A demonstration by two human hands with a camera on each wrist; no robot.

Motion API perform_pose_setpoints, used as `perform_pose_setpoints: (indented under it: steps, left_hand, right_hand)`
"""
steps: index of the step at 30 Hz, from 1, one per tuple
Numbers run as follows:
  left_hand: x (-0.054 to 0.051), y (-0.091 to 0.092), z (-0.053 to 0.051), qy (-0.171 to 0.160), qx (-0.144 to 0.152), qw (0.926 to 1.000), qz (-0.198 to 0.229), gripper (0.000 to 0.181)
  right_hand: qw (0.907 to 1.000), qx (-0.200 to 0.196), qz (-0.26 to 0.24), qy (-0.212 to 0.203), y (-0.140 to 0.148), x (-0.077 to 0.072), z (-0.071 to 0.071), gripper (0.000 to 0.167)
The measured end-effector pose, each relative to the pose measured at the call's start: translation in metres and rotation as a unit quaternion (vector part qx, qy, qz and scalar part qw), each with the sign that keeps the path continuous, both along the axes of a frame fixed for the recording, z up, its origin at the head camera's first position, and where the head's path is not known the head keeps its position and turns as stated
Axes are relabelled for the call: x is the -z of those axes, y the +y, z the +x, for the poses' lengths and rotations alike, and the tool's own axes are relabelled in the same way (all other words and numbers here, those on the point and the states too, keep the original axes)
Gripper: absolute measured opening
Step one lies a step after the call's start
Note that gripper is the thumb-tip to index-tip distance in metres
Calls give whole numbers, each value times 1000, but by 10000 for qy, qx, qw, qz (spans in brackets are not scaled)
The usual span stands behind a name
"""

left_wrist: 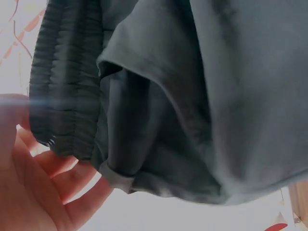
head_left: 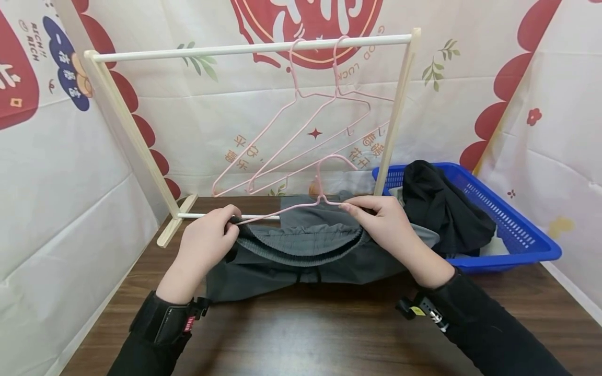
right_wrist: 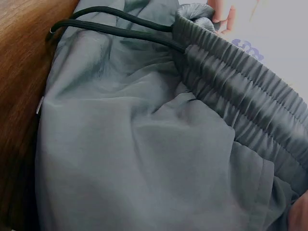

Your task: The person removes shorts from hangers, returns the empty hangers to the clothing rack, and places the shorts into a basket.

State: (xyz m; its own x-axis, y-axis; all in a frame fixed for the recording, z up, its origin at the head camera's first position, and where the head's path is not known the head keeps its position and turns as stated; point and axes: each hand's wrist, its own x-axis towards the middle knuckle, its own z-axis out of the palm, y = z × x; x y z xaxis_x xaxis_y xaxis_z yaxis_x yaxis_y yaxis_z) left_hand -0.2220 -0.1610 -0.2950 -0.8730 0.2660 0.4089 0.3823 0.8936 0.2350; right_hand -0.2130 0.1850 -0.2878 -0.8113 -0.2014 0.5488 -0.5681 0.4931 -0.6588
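Observation:
Dark grey elastic-waist trousers (head_left: 305, 274) lie across the table, waistband opened upward. Their waistband's left end is gripped by my left hand (head_left: 207, 237), beside the tip of a pink clothes hanger (head_left: 287, 210). My right hand (head_left: 388, 222) pinches that hanger's right shoulder between thumb and forefinger, above the right end of the waistband. The hanger's hook stands up between both hands, and its lower part is hidden. In the left wrist view, the fingers (left_wrist: 74, 180) sit by the gathered waistband (left_wrist: 72, 86). A black drawstring (right_wrist: 115, 29) loops out in the right wrist view.
Behind the hands stands a rack with a white top rail (head_left: 197, 51) and wooden posts; two pink hangers (head_left: 273, 122) hang from it. A blue basket (head_left: 522, 245) at right holds black clothing (head_left: 442, 209). Printed white cloth surrounds the brown table (head_left: 301, 334).

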Motion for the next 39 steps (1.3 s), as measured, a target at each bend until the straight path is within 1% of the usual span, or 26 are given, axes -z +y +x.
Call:
perform_pose_setpoints:
  steps: [2,4,6,9,11,14,19,23,25,28,31,34,39]
  left_hand:
    - [1,-3,-1,-184,-148,9996,132,23]
    - [2,-6,-1,-408,-231,9986,238,21]
    - [4,-8,-2,-606,-238,9973,327,20]
    - [6,-11,-2,-761,-158,9956,521,18]
    - [7,-13,-2,-770,-113,9946,691,19]
    - [8,-14,-3,-827,-147,9929,839,24]
    - [8,-18,-5,-1023,-303,9909,823,30]
    - [10,-19,-7,-1118,-311,9896,846,28]
    - [10,-20,-8,-1221,-306,9884,853,32]
    - [9,-21,-9,-1348,-363,9859,926,42]
    - [9,-21,-12,-1427,-403,9829,1095,47]
    - [9,-22,-14,-1498,-484,9780,1369,42]
    - [11,-23,-16,-1492,-629,9702,1803,35]
  right_hand:
    - [10000,47,-5,-14,0,0,0,17]
    - [9999,93,34,20,0,0,1,17]
    - [9998,146,89,75,0,2,0,17]
    - [9996,204,118,144,1,4,0,17]
    - [9996,237,99,150,2,5,0,17]
    - [9994,258,58,205,4,5,0,17]
    - [9993,253,-6,290,6,5,2,15]
    - [9992,256,-91,280,7,4,4,15]
    - [9992,255,-124,286,7,5,4,15]
    - [9990,234,-188,324,7,5,4,14]
    - [9987,191,-239,414,7,5,5,13]
    - [9983,166,-322,466,7,4,5,12]
    - [9980,228,-444,389,7,4,6,13]
